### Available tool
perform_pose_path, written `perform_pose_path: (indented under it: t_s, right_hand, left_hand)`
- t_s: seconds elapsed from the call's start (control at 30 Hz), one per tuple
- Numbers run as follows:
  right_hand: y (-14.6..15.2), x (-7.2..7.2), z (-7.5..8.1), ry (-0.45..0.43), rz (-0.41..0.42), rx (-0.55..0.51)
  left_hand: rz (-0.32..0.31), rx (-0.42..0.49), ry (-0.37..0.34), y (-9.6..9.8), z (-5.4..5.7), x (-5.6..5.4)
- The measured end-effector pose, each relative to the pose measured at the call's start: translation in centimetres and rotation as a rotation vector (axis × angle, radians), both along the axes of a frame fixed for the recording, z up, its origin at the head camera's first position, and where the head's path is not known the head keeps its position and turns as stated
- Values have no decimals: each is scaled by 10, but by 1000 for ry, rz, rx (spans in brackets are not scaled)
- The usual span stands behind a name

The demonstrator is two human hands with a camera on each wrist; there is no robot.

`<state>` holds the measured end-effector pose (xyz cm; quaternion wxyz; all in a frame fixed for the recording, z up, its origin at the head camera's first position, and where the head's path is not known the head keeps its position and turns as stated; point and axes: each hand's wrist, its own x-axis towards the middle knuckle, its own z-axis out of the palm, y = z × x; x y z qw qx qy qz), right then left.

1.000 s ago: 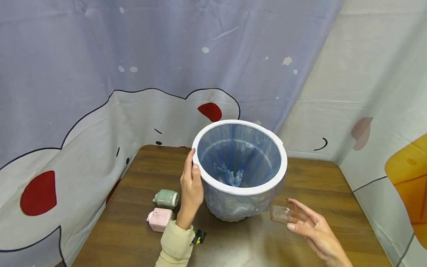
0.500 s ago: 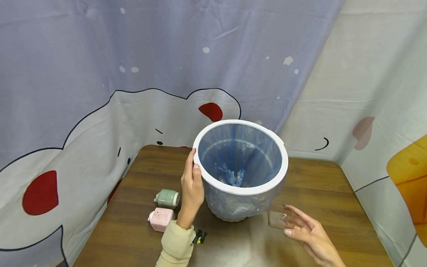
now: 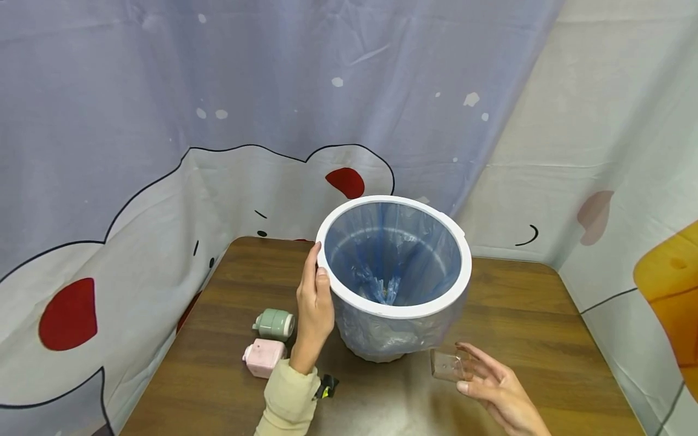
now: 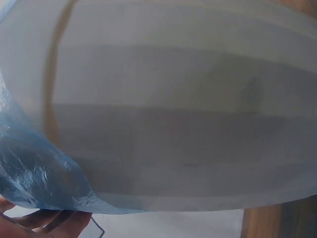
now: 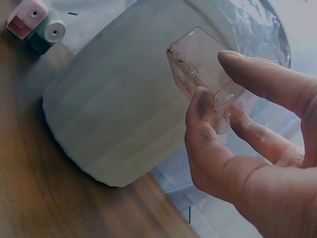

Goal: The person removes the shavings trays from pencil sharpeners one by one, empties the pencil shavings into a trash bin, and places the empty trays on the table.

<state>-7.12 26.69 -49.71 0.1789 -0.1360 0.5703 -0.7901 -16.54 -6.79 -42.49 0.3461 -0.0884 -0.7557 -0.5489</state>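
My left hand (image 3: 315,309) lies against the left side of a white-rimmed trash can (image 3: 460,284), fingers fairly straight at the rim. A blue plastic bag (image 3: 382,242) lines the can and folds over its outside. In the left wrist view the fingers (image 4: 69,223) touch the bag. My right hand (image 3: 498,387) pinches a small clear plastic box (image 3: 444,365) to the right of the can, above the table. Dark dust clings inside this box (image 5: 198,62), and the fingertips (image 5: 204,101) are smudged dark.
On the wooden table (image 3: 202,381), left of my left hand, lie a green pencil sharpener (image 3: 272,324) and a pink pencil sharpener (image 3: 264,357). A printed curtain (image 3: 272,79) hangs behind and beside the table. A watch-like black strap (image 3: 327,386) is on my left wrist.
My right hand has moved a little left and toward me with the clear box still pinched. The left hand and the trash can have stayed in place.
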Motion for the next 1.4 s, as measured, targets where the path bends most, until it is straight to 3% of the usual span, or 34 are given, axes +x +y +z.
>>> perform_pose_path:
  t_s: [0.27,0.9,1.17,1.4]
  right_hand:
    - [-4,0,-13,-24,29,-59]
    - [-24,-5,-43,-76,77,-62]
    - [-37,-6,-54,-130,52,-39]
    - [-45,-7,-63,-98,69,-62]
  left_hand:
    - [-2,4,-12,0,-1,0]
    - [-6,1,-23,0,0,1]
    - [1,-4,-17,-1,-3,0]
    - [2,0,-16,0,-1,0]
